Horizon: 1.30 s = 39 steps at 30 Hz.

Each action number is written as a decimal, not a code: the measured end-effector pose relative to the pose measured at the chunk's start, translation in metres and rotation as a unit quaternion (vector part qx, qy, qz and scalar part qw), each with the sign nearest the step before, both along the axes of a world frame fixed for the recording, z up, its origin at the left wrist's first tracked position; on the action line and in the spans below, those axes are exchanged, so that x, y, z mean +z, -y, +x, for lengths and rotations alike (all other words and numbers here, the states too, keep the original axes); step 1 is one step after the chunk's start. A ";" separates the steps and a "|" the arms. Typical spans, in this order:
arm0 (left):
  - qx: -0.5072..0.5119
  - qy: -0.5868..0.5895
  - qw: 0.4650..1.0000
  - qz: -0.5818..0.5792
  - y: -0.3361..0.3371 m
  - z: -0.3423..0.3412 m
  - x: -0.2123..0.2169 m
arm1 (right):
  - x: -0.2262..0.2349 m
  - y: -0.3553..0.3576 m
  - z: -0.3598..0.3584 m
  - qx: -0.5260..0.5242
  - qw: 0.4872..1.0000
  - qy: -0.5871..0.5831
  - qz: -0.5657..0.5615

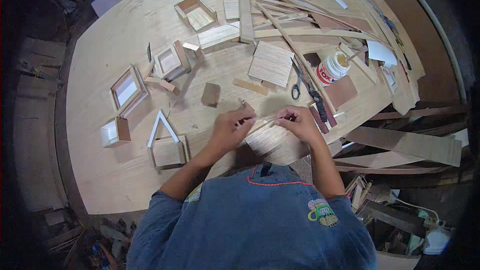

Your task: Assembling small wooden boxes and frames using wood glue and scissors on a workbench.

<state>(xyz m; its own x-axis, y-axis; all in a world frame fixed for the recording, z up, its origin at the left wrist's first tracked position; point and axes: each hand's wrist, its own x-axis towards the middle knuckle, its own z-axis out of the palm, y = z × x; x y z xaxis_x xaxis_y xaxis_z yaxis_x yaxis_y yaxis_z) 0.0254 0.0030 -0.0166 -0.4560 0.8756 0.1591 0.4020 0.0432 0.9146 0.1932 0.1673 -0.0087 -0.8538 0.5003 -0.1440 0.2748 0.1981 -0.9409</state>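
In front of my body lies a pale wooden panel (pixel 274 144), with a narrow edge or strip along its far side. My left hand (pixel 231 127) is closed in a pinch by the panel's left end; whatever sits between its fingertips is too small to name. My right hand (pixel 299 123) pinches at the panel's far right corner, its thumb and forefinger together. What it grips there cannot be made out. Just beyond the left fingers is a small brown wood piece (pixel 247 106). A dark wooden block (pixel 211 95) rests farther left.
Small wooden box frames (pixel 129 91) and a house-shaped piece (pixel 167 151) stand at left. An open white glue jar (pixel 333 69), scissors (pixel 296 89) and a square board (pixel 271 64) lie to the right and beyond. Long wood strips (pixel 315 33) are piled at the far right.
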 end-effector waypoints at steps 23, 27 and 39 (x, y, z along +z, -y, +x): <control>-0.047 0.370 0.927 0.044 -0.013 0.019 0.010 | 0.021 0.024 -0.009 -0.054 0.992 -0.111 -0.035; -0.042 0.354 0.933 0.046 -0.011 0.019 0.007 | 0.019 0.029 -0.009 -0.044 0.995 -0.086 -0.033; -0.020 0.231 0.971 0.059 -0.012 0.020 -0.004 | 0.015 0.037 -0.011 -0.060 0.996 -0.062 -0.026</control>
